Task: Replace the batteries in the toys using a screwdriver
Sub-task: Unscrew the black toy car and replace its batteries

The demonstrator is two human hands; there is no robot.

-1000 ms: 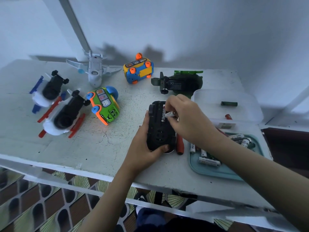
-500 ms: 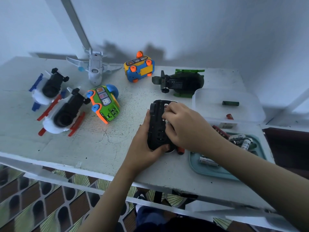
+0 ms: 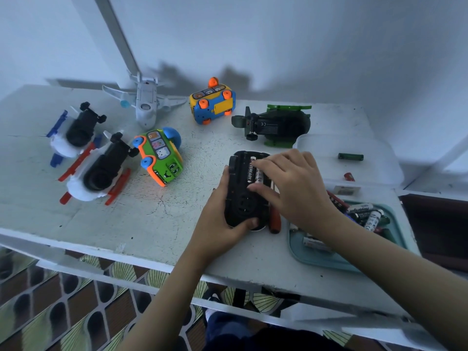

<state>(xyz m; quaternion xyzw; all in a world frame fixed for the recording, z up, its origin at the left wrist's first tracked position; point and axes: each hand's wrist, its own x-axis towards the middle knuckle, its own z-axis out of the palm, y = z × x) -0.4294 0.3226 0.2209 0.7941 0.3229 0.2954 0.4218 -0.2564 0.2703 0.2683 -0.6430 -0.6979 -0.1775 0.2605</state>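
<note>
A black toy (image 3: 241, 206) lies upside down near the table's front edge with its battery bay uncovered. A black battery (image 3: 248, 171) and a white battery (image 3: 259, 176) sit in the bay. My left hand (image 3: 217, 226) grips the toy's left side and near end, thumb along its left edge. My right hand (image 3: 291, 188) hovers over the bay with fingers spread and fairly straight; its index fingertip and thumb tip touch the two ends of the batteries. A screwdriver's red handle (image 3: 274, 222) lies beside the toy, partly under my right hand.
A teal tray (image 3: 326, 260) with several batteries sits at the right; behind it is a clear box (image 3: 374, 173) holding a green battery (image 3: 350, 156). Other toys stand behind: green bus (image 3: 162, 159), yellow-blue bus (image 3: 214, 102), white plane (image 3: 145, 103), green helicopter (image 3: 277, 124), two white-black craft (image 3: 100, 171).
My right hand brought a battery down into the bay, then spread its fingers over it. My left hand has kept its grip on the toy.
</note>
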